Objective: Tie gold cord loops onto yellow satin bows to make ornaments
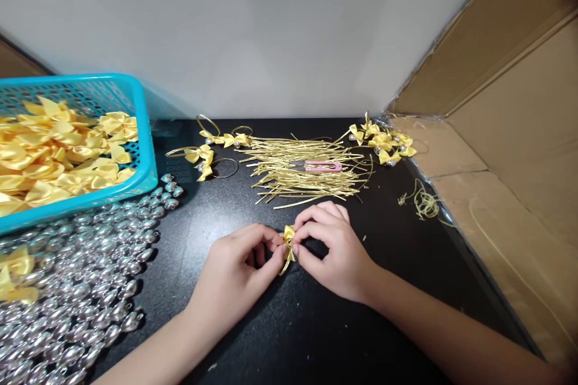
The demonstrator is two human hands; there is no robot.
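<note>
Between my two hands, low over the black table, is a yellow ribbon bow [289, 233] with a short length of gold cord [286, 263] hanging from it toward me. My left hand [246, 261] pinches the bow's left side between thumb and fingers. From the right, my right hand [329, 248] pinches its other side, fingers curled. Whether a bell is on this bow I cannot make out. Just beyond my hands lies a pile of cut gold cords [289, 187], with pink-handled thread snips [323, 166] resting on top.
A turquoise basket [147, 138] of yellow bows stands at the left. Many silver bells [99, 295] spread in front of it, with a loose bow [18, 274] among them. Finished-looking bows with loops [205, 159] and a bow cluster [383, 141] flank the cords. Tangled thread [427, 201] lies right, near cardboard [501, 216].
</note>
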